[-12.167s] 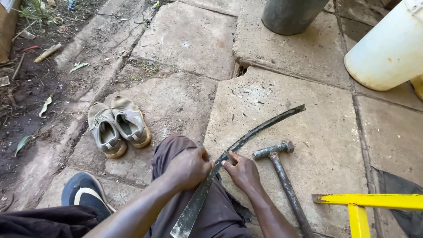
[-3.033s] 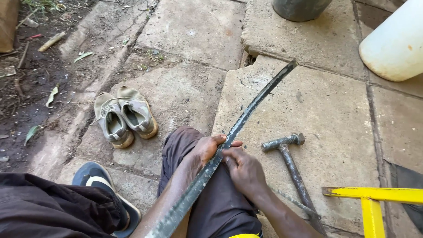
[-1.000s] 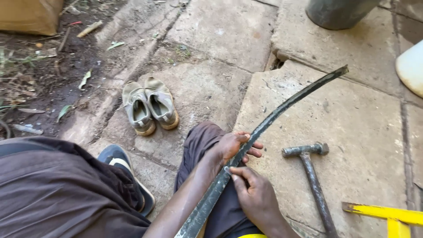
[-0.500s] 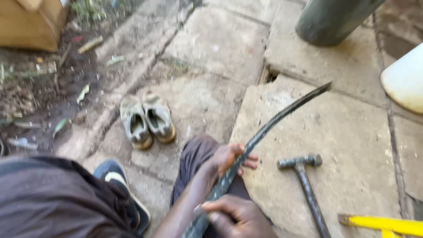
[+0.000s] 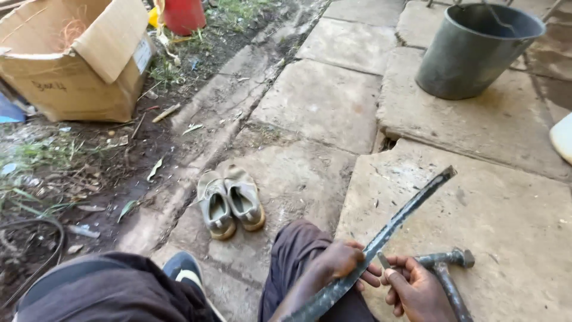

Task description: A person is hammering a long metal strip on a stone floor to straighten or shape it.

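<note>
The paving [image 5: 310, 107] of large stone slabs spreads out ahead of both hands, with a dirt strip along its left edge. Far off to the upper left of the hands sits an open cardboard box [image 5: 71, 65], and well ahead to the right stands a grey bucket [image 5: 476, 50]. The person's dark trouser leg [image 5: 292, 262] lies directly under the left hand. Across that knee runs the blade [image 5: 381, 238], a long, curved, dull metal strip that slants from below the left hand up and away to the right, its far tip over the slab. A pair of worn shoes [image 5: 229, 200] rests side by side up and to the left of the left hand, well apart from it. A hammer [image 5: 447, 271] lies on the slab just to the right of the right hand, head up, untouched. The left hand [image 5: 339, 262] is closed around the blade, steadying it on the knee. The right hand [image 5: 414, 292] sits just beside the blade with fingers curled and pinching a small thin piece [image 5: 384, 260] near the edge; what that piece is cannot be told. The step in hand looks like working on the blade's edge or surface at that spot; the next move probably calls for a firm left grip and careful fingers clear of the edge.
</note>
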